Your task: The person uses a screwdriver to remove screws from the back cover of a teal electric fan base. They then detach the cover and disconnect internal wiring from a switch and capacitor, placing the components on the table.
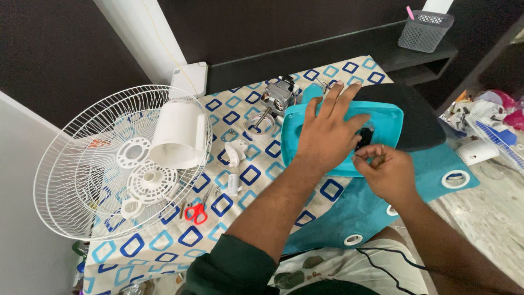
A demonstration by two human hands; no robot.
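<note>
The turquoise plastic housing (382, 123) lies flat on the surface (305, 188), which is covered with a cloth of blue squares, and it is just to the right of the small electric motor (278, 95). The left hand (327, 134) rests on the housing with the palm down and the fingers spread wide, so its grip is open and it only presses the part down. The right hand (385, 172) is at the near edge of the housing, beside a dark rectangular opening (364, 136). Its fingertips are pinched together on something very small; what it holds I cannot tell, because the fingers hide it.

The housing looks like a thin moulded shell, so I judge it light and quite stiff, but smooth and a little slippery under the palm. It could slide on the cloth if pushed from the side. Its rim seems the best place to take hold, with fingers on two opposite edges; the area around the opening is probably weaker.

To the left of the motor are a white cylinder cover (177, 134) and a white wire fan guard (82, 169). Red-handled scissors (197, 212) lie nearer to the person than the cylinder cover.
</note>
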